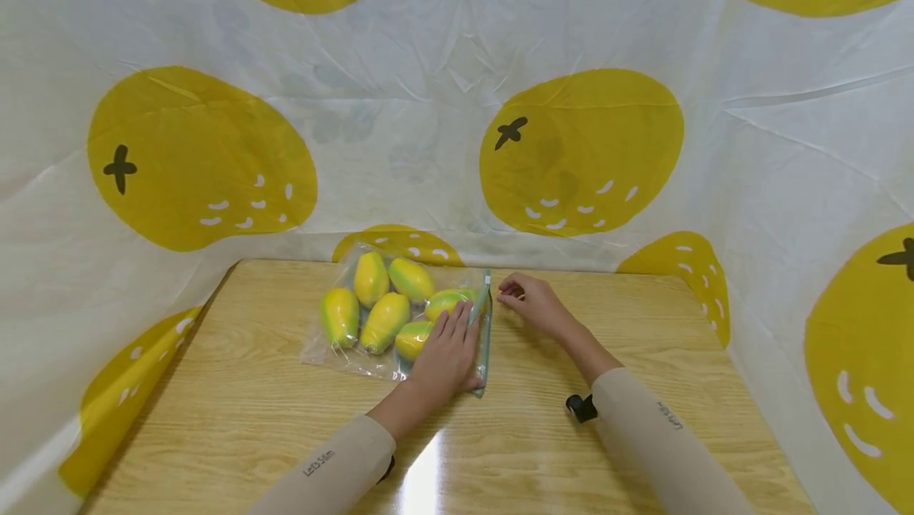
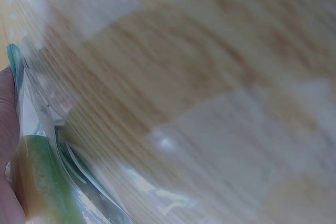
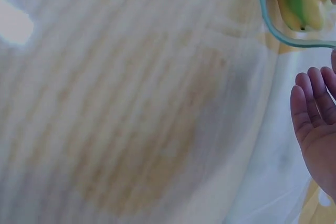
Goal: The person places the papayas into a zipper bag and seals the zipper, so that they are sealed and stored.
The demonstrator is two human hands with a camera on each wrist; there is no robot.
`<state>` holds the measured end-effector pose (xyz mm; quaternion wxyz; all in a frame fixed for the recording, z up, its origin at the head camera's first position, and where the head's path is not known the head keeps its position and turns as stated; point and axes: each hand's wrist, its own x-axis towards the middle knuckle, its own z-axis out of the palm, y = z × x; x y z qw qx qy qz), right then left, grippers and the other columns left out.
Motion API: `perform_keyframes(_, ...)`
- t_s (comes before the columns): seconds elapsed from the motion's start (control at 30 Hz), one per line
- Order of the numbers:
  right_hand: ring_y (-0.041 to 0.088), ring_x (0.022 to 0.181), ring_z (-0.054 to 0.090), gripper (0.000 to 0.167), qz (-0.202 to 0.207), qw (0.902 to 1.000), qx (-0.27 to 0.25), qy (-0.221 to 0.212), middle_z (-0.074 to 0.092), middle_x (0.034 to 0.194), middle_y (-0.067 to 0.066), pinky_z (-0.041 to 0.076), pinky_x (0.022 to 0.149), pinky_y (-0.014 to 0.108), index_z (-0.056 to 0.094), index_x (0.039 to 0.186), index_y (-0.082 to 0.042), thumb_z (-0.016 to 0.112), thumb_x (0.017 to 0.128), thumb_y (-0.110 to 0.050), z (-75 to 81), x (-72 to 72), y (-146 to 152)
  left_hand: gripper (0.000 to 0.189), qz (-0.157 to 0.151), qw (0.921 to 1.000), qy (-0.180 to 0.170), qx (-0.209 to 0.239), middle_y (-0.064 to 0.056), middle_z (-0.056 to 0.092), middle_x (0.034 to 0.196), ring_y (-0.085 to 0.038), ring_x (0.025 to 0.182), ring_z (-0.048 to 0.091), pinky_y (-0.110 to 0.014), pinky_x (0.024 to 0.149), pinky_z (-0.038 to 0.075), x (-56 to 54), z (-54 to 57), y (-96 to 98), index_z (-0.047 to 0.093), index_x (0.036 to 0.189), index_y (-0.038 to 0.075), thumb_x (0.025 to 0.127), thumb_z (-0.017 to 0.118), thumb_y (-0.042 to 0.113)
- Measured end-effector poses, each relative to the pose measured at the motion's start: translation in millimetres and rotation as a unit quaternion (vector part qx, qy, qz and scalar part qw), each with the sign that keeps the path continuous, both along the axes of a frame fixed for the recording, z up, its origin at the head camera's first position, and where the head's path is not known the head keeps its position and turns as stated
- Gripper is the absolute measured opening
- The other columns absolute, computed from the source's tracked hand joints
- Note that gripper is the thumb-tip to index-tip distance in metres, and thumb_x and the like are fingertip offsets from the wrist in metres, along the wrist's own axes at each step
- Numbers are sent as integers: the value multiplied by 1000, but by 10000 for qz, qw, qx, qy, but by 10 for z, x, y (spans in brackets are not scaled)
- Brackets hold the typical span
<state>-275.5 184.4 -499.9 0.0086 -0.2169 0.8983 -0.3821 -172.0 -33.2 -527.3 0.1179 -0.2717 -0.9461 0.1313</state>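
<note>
A clear zip bag [image 1: 317, 348] lies flat on the table with several yellow-green papayas [image 1: 385, 321] inside. Along its right end runs a teal zip strip [image 1: 486, 348], with a pale slider [image 1: 488, 279] at the far end. My left hand [image 1: 444, 348] rests on the bag beside that strip, fingers extended over the papayas. Just right of the slider, my right hand [image 1: 537, 305] hovers with loosely bent fingers, apart from the bag. The right wrist view shows a bare palm [image 3: 320, 129] near the teal edge. Part of the left hand [image 2: 8, 135] borders the left wrist view.
The wooden table [image 1: 243, 388] meets a white curtain [image 1: 400, 150] printed with large yellow fruits at its back and sides. A black wrist camera [image 1: 581, 408] sticks out by the right sleeve [image 1: 643, 420].
</note>
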Motion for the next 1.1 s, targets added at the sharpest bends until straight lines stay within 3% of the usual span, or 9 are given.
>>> perform_keyframes(0.23,27,108,68,30,100,9997,199,-124,74,115,10,58,88,43,69,122,-6,55,108,-29,65,-61,7,124,20,9999,-97,-36,-24,17,170,-35,159,18,-46,129,22,23,-9,17,26,162,2,77,62,84)
perform_keyframes(0.4,26,109,68,33,176,9993,203,-257,73,117,8,57,93,46,69,125,-8,54,108,-33,155,-102,-39,124,76,9998,-138,-88,-23,15,171,-34,160,18,-46,129,22,28,4,28,24,163,2,78,61,84)
perform_keyframes(0.53,25,104,69,32,253,9986,269,-383,75,113,8,58,89,44,70,122,-10,56,107,-34,211,-136,-95,123,76,9998,-170,-101,-23,16,171,-34,159,19,-46,129,22,30,18,31,24,163,3,79,62,83)
perform_keyframes(0.73,34,89,67,27,444,9975,370,-396,73,100,20,51,72,34,68,103,-5,56,108,-28,269,-190,-167,122,13,9999,-64,-116,-24,18,170,-35,159,20,-46,129,23,13,29,31,25,163,4,79,62,83)
perform_keyframes(0.9,18,72,55,27,528,9970,494,-281,70,93,21,45,65,30,66,100,0,55,108,-23,281,-204,-190,121,8,10000,-55,-69,-24,18,170,-36,159,19,-47,129,22,8,39,27,24,164,4,79,61,83)
perform_keyframes(1.1,15,71,55,22,559,9968,489,-287,71,94,20,46,64,29,65,97,-6,55,108,-23,281,-201,-201,118,-57,9999,-60,-87,-25,19,169,-37,159,20,-49,128,24,27,59,2,20,166,9,82,58,83)
